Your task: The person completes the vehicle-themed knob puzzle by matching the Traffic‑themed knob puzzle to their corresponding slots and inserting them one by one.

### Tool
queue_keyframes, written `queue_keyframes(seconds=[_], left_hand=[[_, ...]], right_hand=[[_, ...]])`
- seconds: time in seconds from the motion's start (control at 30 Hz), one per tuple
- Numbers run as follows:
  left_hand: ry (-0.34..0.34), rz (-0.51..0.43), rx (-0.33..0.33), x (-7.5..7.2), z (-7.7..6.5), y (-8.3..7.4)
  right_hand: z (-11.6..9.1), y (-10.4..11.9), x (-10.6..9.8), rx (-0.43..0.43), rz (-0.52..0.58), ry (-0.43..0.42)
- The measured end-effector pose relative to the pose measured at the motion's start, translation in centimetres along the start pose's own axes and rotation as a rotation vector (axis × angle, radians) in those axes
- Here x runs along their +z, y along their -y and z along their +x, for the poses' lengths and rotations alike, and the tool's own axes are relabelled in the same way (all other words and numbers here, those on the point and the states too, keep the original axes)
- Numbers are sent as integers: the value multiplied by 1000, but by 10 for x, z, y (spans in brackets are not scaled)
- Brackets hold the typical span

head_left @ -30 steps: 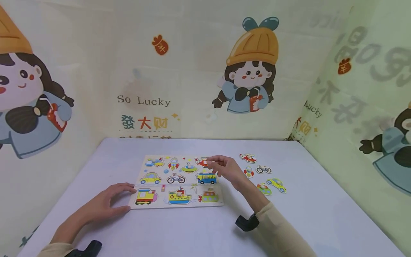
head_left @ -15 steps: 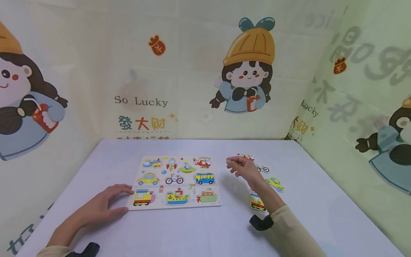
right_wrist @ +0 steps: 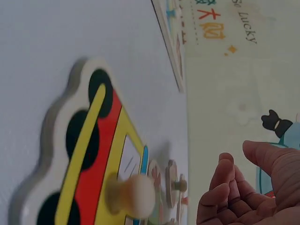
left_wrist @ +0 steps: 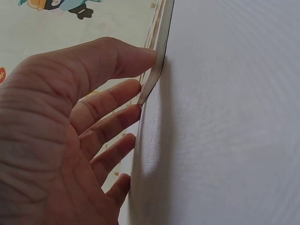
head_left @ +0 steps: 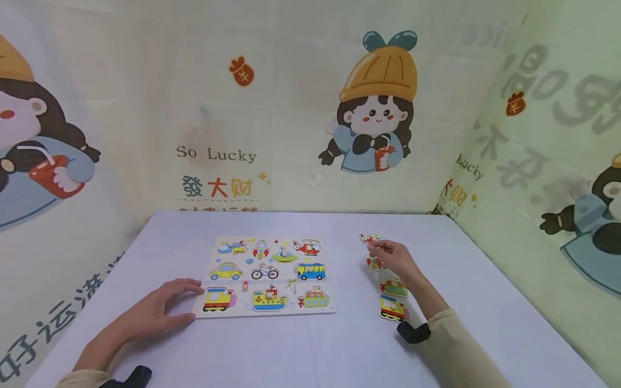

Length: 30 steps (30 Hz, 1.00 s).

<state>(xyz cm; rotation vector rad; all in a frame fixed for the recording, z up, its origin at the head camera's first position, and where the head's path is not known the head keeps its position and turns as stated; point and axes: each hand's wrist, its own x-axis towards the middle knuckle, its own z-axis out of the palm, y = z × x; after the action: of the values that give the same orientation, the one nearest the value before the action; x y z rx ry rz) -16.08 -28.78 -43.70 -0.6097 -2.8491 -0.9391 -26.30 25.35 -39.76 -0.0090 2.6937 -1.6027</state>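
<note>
A pale wooden knob puzzle board (head_left: 278,314) with vehicle pictures lies on the white table. At its left edge, my left hand (head_left: 157,307) touches the board with spread, relaxed fingers; the left wrist view shows the thumb (left_wrist: 136,63) on the near corner. My right hand (head_left: 399,264) hovers among the loose pieces, thumb and fingers apart with nothing between them in the right wrist view. By its fingertips are the helicopter piece (head_left: 368,238) and the rocket piece (head_left: 374,264). Nearer lie the submarine piece (head_left: 392,289) and the train piece (head_left: 391,307). The hand hides other pieces.
The ship piece (head_left: 269,300) and bus piece (head_left: 310,271) sit in the board. Close to the right wrist camera, the train's wooden knob (right_wrist: 140,194) stands up. Printed cloth walls (head_left: 291,108) rise behind the white table (head_left: 271,350) and along its sides.
My right hand has moved right, from over the board's upper right corner to the loose pieces, covering the bicycle and car pieces. The left hand stays at the board's edge.
</note>
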Motion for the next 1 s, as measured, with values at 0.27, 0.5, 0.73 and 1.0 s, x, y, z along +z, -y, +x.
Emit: queue_keyframes(seconds=[0.27,0.5,0.73,1.0], left_hand=[[22,-13,-35,0,0,1],[20,-17,-44,1,-1,1],[13,-12,-31,2,0,1],[4,-10,-20,2,0,1]], right_hand=[[7,-14,-12,63,-90,-11],[12,-18,-13,105,-150,33],[17,-20,-11,63,-246,58],[20,-19,-8,48,-288,66]])
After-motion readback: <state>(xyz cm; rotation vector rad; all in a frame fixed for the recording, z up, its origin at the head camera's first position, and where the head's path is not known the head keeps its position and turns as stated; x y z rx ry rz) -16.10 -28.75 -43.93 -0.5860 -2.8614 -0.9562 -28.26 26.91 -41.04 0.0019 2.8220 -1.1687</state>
